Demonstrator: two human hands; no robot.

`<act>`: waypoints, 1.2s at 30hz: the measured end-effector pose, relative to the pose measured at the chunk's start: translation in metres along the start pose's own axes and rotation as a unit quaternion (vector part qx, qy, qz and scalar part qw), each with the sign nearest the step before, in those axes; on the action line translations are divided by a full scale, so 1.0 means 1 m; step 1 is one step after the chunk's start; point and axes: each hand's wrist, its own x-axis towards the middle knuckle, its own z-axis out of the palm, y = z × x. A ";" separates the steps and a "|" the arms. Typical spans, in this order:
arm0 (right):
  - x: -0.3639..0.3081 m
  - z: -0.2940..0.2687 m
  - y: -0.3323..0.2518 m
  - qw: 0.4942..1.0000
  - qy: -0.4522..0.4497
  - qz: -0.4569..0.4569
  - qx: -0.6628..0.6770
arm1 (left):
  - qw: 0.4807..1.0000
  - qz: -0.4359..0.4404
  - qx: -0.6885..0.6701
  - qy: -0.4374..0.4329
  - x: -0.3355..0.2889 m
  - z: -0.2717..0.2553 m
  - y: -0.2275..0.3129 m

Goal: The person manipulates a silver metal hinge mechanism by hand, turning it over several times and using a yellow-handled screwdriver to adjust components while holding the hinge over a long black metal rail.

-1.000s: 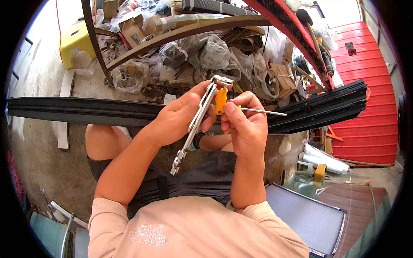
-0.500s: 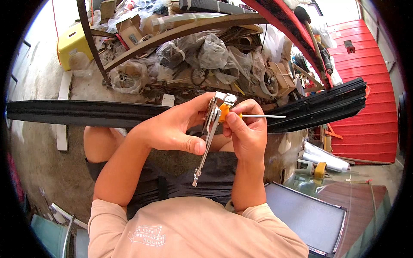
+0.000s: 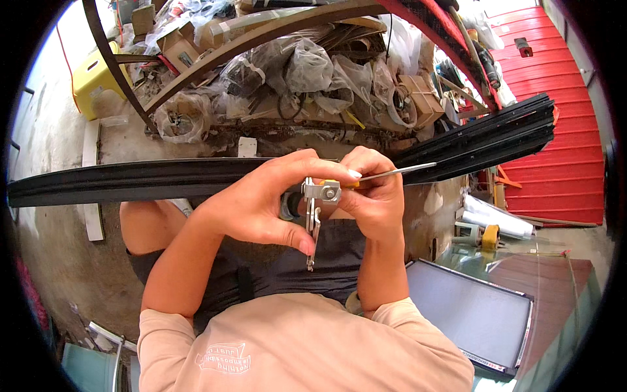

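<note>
Lower and turned since the earlier frame, the jointed metal linkage (image 3: 313,194) hangs at the centre with its bracket end facing the camera, and the shaft of the yellow-handled tool (image 3: 408,169) slants upward to the right.

At upper left is a yellow stool (image 3: 101,81); below it a pale strip (image 3: 93,222) runs under a long black profile (image 3: 130,181). Left of centre, the left hand (image 3: 264,202) grasps the linkage, thumb against its arm, index finger stretched over the tool. Along the upper middle, a brown curved bar (image 3: 261,36) crosses in front of plastic bags (image 3: 310,65). Right of centre, the right hand (image 3: 377,196) pinches the tool, hiding most of its grip. Both hands block the middle of the black lengths, so whether they join is unclear. At lower right is a dark-framed panel (image 3: 470,320); at upper right, red ribbed sheeting (image 3: 555,137).
</note>
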 end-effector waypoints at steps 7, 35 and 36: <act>-0.009 0.002 0.006 0.999 0.023 -0.020 -0.012 | 0.999 0.026 -0.021 0.007 -0.002 0.005 -0.012; -0.004 0.006 0.010 0.998 0.051 -0.004 -0.035 | 0.996 -0.002 -0.083 0.035 -0.001 0.008 -0.008; -0.005 0.005 0.011 0.997 0.058 -0.003 -0.051 | 0.996 0.002 -0.078 0.037 -0.001 0.007 -0.008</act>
